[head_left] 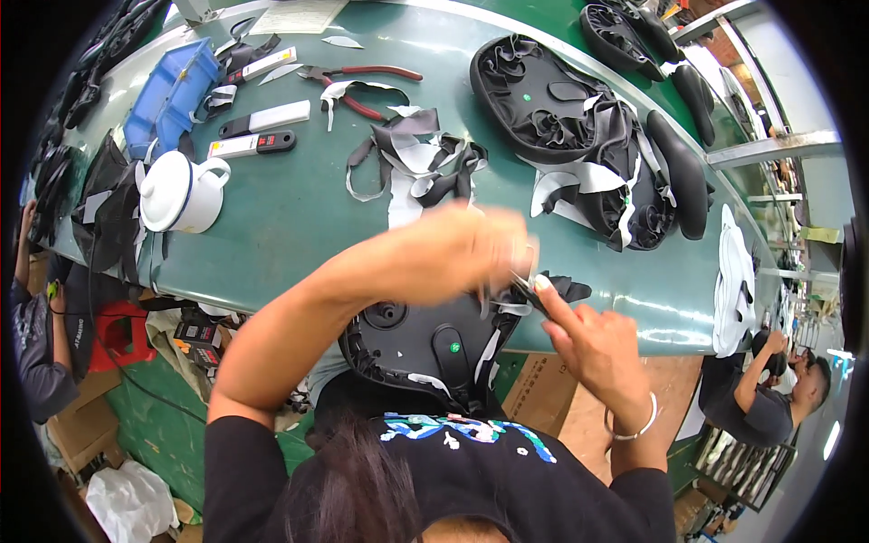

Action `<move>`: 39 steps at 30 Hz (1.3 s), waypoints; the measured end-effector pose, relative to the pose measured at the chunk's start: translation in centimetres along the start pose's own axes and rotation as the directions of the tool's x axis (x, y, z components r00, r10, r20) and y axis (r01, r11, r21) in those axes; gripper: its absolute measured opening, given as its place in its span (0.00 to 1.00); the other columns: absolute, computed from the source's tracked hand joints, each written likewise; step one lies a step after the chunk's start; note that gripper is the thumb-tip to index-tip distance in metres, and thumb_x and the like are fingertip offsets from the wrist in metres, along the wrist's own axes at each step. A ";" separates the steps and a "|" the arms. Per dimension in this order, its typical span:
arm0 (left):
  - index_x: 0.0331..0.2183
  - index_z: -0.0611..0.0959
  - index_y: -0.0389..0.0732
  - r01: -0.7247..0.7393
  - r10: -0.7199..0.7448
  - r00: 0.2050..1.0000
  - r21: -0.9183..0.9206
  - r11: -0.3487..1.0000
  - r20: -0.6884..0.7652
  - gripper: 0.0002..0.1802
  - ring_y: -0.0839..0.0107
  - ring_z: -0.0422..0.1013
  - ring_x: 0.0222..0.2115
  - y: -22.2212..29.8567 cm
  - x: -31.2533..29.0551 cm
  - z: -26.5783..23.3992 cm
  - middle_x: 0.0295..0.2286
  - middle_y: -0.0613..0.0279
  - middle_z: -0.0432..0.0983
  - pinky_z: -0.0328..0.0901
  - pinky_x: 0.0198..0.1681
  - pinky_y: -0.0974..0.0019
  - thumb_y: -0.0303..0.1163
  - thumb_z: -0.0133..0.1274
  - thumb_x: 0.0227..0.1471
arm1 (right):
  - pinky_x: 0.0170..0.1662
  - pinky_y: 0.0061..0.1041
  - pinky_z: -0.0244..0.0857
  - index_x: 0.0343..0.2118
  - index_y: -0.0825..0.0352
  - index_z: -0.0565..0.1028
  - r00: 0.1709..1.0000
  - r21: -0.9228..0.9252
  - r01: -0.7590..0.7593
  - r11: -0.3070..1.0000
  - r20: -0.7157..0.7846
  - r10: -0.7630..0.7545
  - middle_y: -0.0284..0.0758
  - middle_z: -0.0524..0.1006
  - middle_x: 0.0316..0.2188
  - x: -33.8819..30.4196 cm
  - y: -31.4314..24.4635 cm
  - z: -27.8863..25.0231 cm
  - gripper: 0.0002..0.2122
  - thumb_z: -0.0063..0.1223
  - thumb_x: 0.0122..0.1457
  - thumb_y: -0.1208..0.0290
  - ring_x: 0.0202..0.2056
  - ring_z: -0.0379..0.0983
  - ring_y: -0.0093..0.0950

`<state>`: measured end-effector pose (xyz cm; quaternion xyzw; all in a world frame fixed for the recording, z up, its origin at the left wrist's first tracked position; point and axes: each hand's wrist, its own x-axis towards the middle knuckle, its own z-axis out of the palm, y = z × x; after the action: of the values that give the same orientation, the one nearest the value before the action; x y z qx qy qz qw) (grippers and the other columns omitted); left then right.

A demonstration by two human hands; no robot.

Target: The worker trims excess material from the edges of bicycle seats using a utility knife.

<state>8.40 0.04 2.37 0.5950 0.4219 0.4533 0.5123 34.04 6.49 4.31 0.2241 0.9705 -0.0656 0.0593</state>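
Observation:
A black moulded seat base [421,339], its dark cover gathered around the rim, rests at the table's front edge against my body. Above its far right side, my left hand [466,253] is closed and blurred by motion. A small metallic glint shows at its fingertips, but what it grips cannot be made out. Close by on the right, my right hand [593,344] pinches a black fabric edge [534,297] of the cover between thumb and fingers. Just beyond my left hand lies a heap of grey and black fabric offcuts [416,154].
Left on the green table [290,217] are a white enamel mug [186,192], a blue bin [170,95], utility knives [253,145] and red-handled pincers [362,77]. More covered seats [552,100] lie at the far right. Co-workers [769,389] are at both sides.

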 end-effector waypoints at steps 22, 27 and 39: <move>0.25 0.68 0.41 -0.275 0.211 0.212 0.149 0.950 -0.954 0.13 0.81 0.57 0.22 -3.2 -3.2 -3.2 0.22 0.68 0.64 0.53 0.26 0.78 0.36 0.44 0.60 | 0.38 0.30 0.66 0.60 0.68 0.52 0.774 0.822 0.082 0.564 -0.409 0.483 0.41 0.73 0.39 6.8 -1.5 7.5 0.35 0.59 0.53 0.65 0.34 0.72 0.31; 0.24 0.65 0.42 -0.333 0.211 0.133 0.156 0.930 -0.969 0.16 0.81 0.54 0.20 2.3 -4.4 -3.3 0.21 0.67 0.61 0.50 0.25 0.77 0.39 0.43 0.61 | 0.23 0.34 0.64 0.59 0.59 0.60 0.808 0.705 -0.007 0.709 -0.414 0.420 0.42 0.73 0.20 6.8 -0.7 1.5 0.24 0.49 0.60 0.67 0.17 0.69 0.38; 0.40 0.77 0.36 0.560 0.108 0.574 0.485 0.672 -0.812 0.22 0.58 0.71 0.38 0.7 -6.1 -6.4 0.38 0.50 0.73 0.65 0.42 0.61 0.43 0.56 0.50 | 0.26 0.31 0.65 0.51 0.60 0.69 0.766 0.410 0.073 0.909 -0.607 0.213 0.38 0.73 0.21 1.5 -0.1 4.2 0.22 0.59 0.52 0.66 0.21 0.71 0.35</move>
<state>0.82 -4.53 2.84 0.4129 0.8193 0.3927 0.0632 33.01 6.41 -0.06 0.2772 0.8868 -0.1852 -0.3201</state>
